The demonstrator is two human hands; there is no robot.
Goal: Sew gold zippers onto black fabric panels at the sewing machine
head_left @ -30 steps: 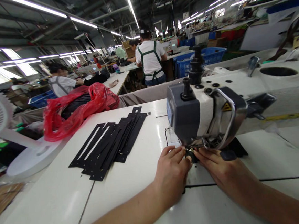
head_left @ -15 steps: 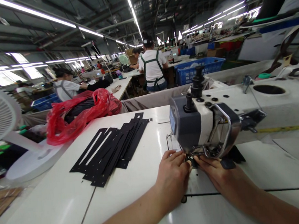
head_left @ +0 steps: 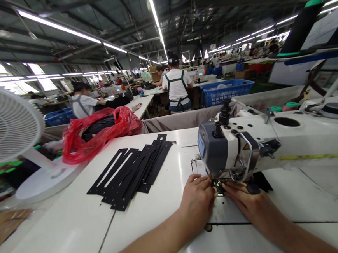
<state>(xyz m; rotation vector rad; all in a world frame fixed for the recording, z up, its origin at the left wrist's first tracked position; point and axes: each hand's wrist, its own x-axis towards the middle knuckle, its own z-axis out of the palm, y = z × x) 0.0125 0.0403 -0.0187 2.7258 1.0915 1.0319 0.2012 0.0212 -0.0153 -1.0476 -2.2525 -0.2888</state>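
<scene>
Beneath the needle area of the sewing machine [head_left: 227, 147], a flat black piece [head_left: 262, 182] lies partly hidden by my right hand and the machine head. My left hand [head_left: 199, 196] is closed, fingers bent and thumb tucked in, at the left of the presser foot. On the other side, my right hand [head_left: 247, 200] keeps its fingers pressed together at the edge of the piece. Both sets of fingertips meet dark material at the foot, though most of their grip is hidden. Several black slotted strips [head_left: 131, 172] lie in an overlapping pile to the left.
A red plastic bag [head_left: 101, 130] with dark material sits at the table's far left edge. The white fan [head_left: 13, 127] stands left of it. Beyond a low partition are a blue basket [head_left: 227, 90] and several co-workers. Thread spools [head_left: 291, 105] stand behind the machine.
The camera view has shifted, so the scene appears lower and the left-side things further right. Both hands stay at the presser foot with little visible movement.
</scene>
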